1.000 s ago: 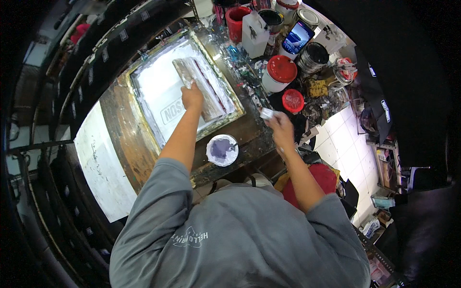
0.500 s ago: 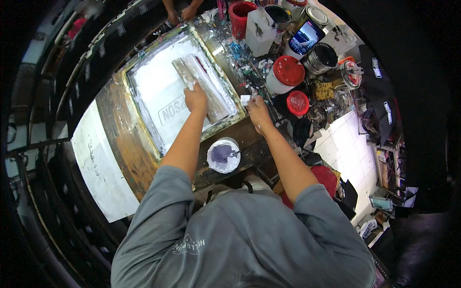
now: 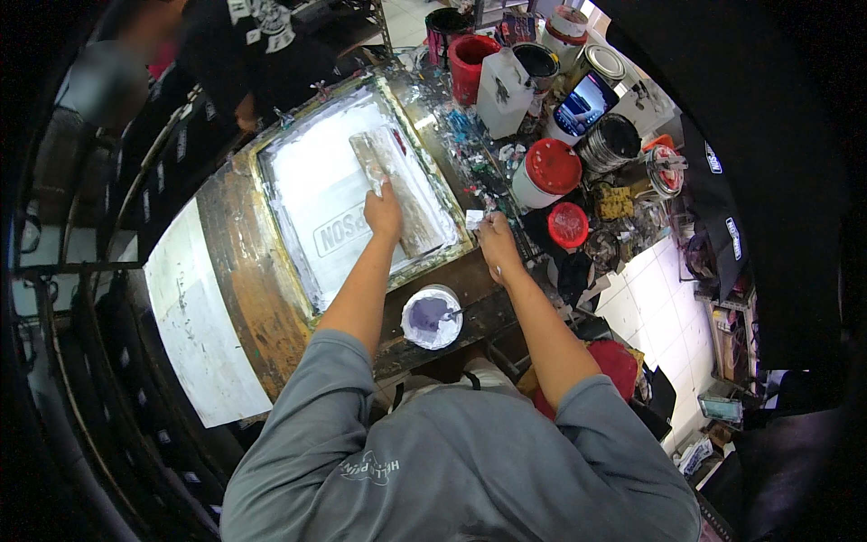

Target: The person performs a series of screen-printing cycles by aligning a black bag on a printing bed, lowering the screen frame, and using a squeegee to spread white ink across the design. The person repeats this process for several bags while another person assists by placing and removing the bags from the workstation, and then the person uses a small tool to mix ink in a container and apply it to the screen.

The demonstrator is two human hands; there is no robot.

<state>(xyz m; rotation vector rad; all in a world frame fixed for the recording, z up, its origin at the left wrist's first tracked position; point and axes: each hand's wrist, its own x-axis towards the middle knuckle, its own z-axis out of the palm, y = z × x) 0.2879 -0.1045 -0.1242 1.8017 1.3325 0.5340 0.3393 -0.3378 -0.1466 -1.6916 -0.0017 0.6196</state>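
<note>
My left hand is closed on a wooden-handled squeegee, which lies slanted inside a screen-printing frame smeared with white ink. Lettering shows through the mesh beside it. Just off the frame's near right corner, my right hand pinches a small white piece, perhaps card or a scraper; its exact kind is unclear. Between my forearms stands a white tub holding pale purple-grey ink with a dark-handled tool in it.
Paint-stained table carries a white sheet at left. Crowded at right are a red-lidded tub, a red lid, a white jug, a red bucket, cans and a phone. Dark printed fabric hangs beyond.
The view has shifted, so the table sits slightly lower and further right. Another person's hands at the frame's far end have left; a blurred person shows upper left. My grips look the same.
</note>
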